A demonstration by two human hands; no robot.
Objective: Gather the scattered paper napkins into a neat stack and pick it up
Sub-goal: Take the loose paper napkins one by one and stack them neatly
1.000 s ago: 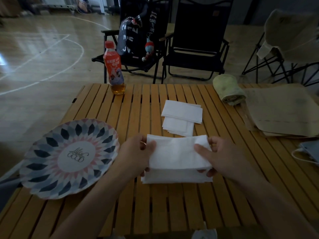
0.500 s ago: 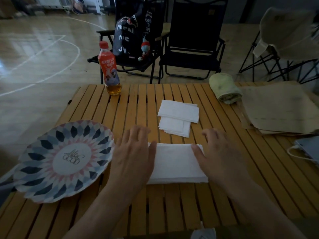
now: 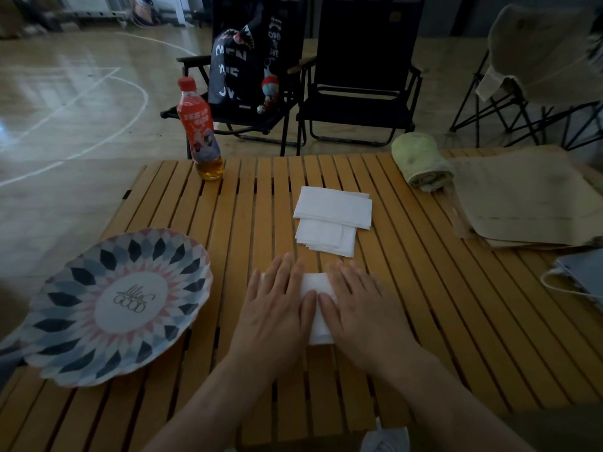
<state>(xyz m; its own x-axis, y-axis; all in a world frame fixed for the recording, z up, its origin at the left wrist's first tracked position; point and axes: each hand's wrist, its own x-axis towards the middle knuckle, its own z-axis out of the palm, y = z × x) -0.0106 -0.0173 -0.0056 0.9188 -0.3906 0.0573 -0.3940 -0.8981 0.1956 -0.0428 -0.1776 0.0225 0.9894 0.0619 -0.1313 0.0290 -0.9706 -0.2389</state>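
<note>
A white napkin stack (image 3: 316,300) lies on the slatted wooden table (image 3: 424,288) near me. My left hand (image 3: 277,305) and my right hand (image 3: 360,308) rest flat on top of it, palms down, side by side, fingers extended, thumbs nearly touching. Only a strip of the stack shows between them. Farther back lie two more white napkin piles, overlapping: a wider one (image 3: 334,207) on a smaller one (image 3: 326,238).
A patterned plate (image 3: 107,305) sits at the left, overhanging the table edge. A red-labelled bottle (image 3: 200,132) stands at the back left. A rolled green towel (image 3: 421,163), brown paper bags (image 3: 522,197) and a grey device (image 3: 584,272) are at the right. Folding chairs stand behind.
A second ago both hands held the napkins lifted at the ends. They laid them down, then slid inward over the stack until they lie flat together on it.
</note>
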